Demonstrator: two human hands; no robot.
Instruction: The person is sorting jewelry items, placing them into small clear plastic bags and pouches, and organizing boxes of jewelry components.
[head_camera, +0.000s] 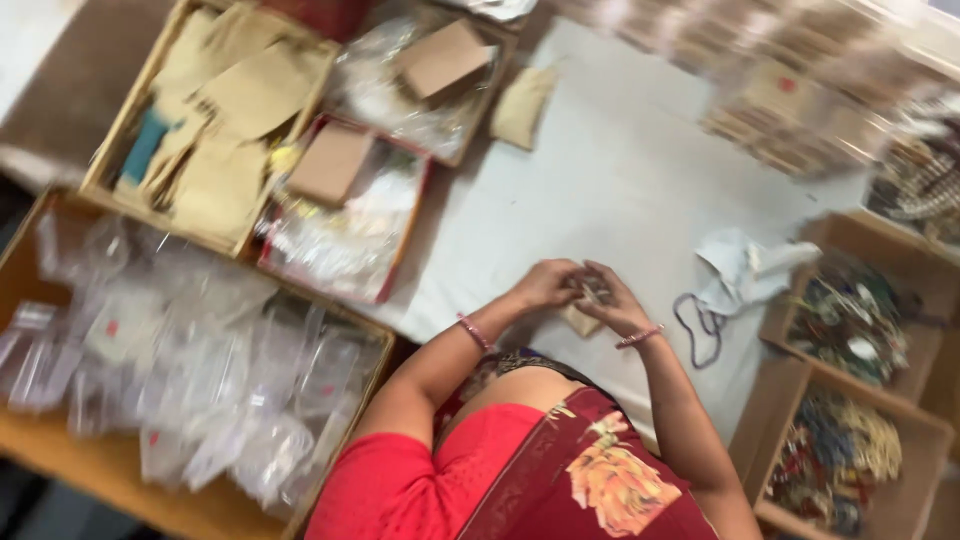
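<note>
Fingers: both sets bunched together around a small tan pouch (581, 318), pinching it at centre frame; blur hides finer detail.
Left hand (547, 284): curled on the pouch's left side, my bangle at the wrist.
Right hand (612, 300): closed over its top right.
Pouch: on the pale cloth (620, 170), between my hands.
Nearby: dark bead string (697, 328) to the right; bead boxes (850, 320) at right edge.

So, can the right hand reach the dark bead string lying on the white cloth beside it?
Probably yes. The right hand is close to the dark bead string, with only bare white cloth between, though both hands now hold a small tan pouch.
</note>
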